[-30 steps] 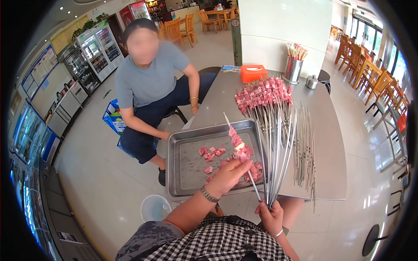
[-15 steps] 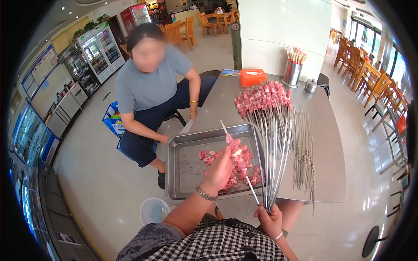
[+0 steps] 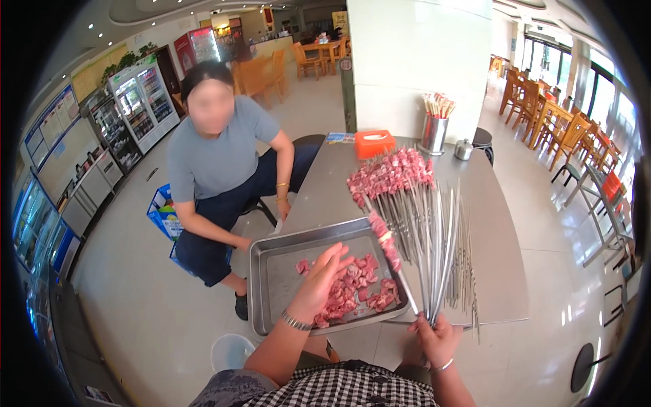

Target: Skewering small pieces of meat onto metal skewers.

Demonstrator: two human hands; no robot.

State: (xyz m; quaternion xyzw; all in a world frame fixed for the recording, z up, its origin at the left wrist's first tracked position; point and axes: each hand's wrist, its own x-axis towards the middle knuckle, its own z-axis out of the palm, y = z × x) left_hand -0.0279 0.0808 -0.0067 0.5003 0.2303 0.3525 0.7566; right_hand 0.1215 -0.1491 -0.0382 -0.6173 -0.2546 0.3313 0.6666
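My left hand (image 3: 317, 285) hovers over the metal tray (image 3: 278, 275), fingers stretched out and holding nothing. Beneath and beside it lie chunks of raw pink meat (image 3: 349, 288). My right hand (image 3: 437, 338) is closed around the lower ends of several flat metal skewers (image 3: 439, 251), which fan out away from me over the table. One of them, a meat skewer (image 3: 384, 241), leans left above the tray's right rim, with meat and a pale yellowish piece threaded near its tip. Farther off, a pile of loaded meat skewers (image 3: 393, 173) rests on the table.
Thin bare skewers (image 3: 468, 271) lie on the grey table (image 3: 502, 271) at the right. An orange tissue box (image 3: 374, 144), a metal cup of sticks (image 3: 434, 132) and a small lidded pot (image 3: 464, 149) stand behind. A co-worker (image 3: 220, 156) sits at the left; a white bucket (image 3: 230, 353) is below.
My left hand has let go of the meat on the skewer and opened. That skewer has swung right, from over the meat to the tray's right rim. My view has shifted slightly.
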